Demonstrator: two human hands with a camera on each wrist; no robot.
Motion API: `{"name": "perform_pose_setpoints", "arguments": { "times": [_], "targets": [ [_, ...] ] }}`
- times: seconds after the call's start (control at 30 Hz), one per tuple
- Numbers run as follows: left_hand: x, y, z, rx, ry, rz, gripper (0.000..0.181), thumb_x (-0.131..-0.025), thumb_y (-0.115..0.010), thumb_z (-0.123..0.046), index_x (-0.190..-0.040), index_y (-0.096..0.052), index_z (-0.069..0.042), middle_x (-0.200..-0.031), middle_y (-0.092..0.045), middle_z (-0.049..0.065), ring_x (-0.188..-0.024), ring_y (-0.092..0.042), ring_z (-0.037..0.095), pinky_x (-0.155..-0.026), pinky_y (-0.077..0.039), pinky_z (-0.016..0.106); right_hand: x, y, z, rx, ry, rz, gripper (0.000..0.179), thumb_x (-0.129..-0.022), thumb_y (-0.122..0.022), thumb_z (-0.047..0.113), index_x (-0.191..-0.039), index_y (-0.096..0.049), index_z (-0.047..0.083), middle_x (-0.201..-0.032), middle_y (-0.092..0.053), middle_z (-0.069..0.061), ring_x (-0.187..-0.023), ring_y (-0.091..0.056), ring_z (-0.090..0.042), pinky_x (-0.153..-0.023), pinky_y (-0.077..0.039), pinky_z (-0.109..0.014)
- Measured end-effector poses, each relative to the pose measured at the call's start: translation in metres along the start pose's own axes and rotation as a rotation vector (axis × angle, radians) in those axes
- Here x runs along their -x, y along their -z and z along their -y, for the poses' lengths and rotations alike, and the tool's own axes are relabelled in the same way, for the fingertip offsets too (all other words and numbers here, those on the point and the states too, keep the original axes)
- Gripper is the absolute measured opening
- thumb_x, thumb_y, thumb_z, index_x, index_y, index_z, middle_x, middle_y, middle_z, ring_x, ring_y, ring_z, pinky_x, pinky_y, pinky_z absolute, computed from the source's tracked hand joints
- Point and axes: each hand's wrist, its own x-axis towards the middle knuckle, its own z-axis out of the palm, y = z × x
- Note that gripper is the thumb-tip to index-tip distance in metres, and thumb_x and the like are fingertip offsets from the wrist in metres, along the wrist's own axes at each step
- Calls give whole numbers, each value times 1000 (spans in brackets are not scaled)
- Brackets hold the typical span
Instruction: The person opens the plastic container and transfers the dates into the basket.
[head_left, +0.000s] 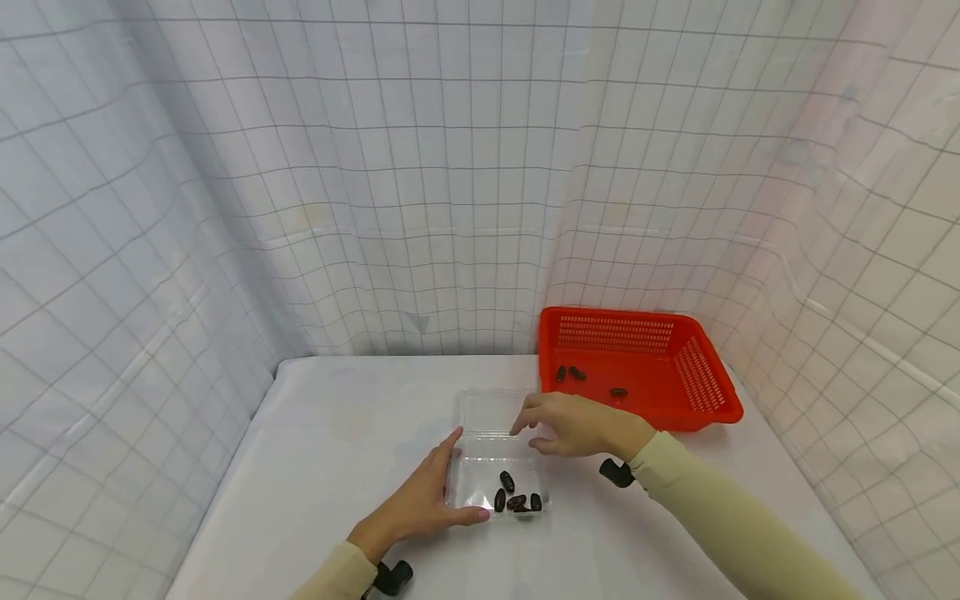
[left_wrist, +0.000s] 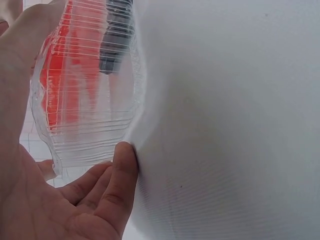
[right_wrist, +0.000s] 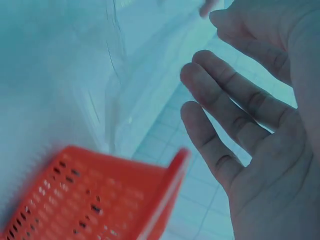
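A clear plastic box (head_left: 477, 475) with its hinged lid (head_left: 487, 410) folded back lies on the white table. Several dark brown dates (head_left: 507, 482) are inside, mostly near the front edge. My left hand (head_left: 420, 500) holds the box from the left, thumb along the front and fingers on the side; the left wrist view shows fingertips (left_wrist: 125, 155) against the ribbed wall. Over the lid's right side hovers my right hand (head_left: 573, 425), fingers loosely bent, with nothing visible in them. The right wrist view shows its fingers (right_wrist: 215, 95) spread apart.
A red plastic basket (head_left: 615, 315) with slotted walls stands at the back right, just beyond the right hand. Three dates (head_left: 576, 372) show on its floor. White grid-patterned sheeting (head_left: 405, 167) rises around the table's back and sides.
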Motion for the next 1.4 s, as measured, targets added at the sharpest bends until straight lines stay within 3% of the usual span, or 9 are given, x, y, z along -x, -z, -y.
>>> {"name": "perform_pose_setpoints", "arguments": {
  "times": [0.2,0.4,0.73,1.07,1.4],
  "targets": [
    [-3,-3,1,8,10,5,141,-86,-104,-54,-187,-17,-9,-170,-52,29,-140,-65,36,-110,-61,55,-8,-14,10,-10,8,86,32,-110,-82,18,-142,-83,18,-134,-79,-6,-119,-79,-24,-104,-66,-33],
    [-2,-3,0,-3,10,4,140,-86,-104,-54,-187,-18,-9,-169,-53,28,-138,-66,33,-109,-61,54,-19,-28,13,-21,39,151,36,-107,-86,19,-143,-82,16,-134,-80,-6,-110,-79,-14,-100,-64,-24],
    [4,0,-2,-17,21,7,138,-86,-103,-54,-187,-19,-11,-169,-54,26,-134,-66,30,-107,-60,53,-28,-47,24,3,-11,214,37,-103,-86,16,-138,-85,25,-130,-80,3,-94,-67,-1,-86,-59,-18],
    [1,0,-2,-29,8,0,140,-86,-103,-57,-186,-19,-8,-171,-53,27,-147,-63,37,-119,-56,63,-33,-55,27,107,27,229,33,-104,-90,19,-136,-87,26,-119,-79,2,-89,-62,-1,-84,-58,-15],
    [0,-2,-1,-16,26,6,139,-86,-101,-60,-186,-20,-10,-174,-51,26,-151,-61,37,-121,-54,64,-35,-56,27,104,28,232,30,-104,-90,17,-132,-87,24,-113,-77,4,-87,-62,0,-84,-57,-14]
  ]
}}
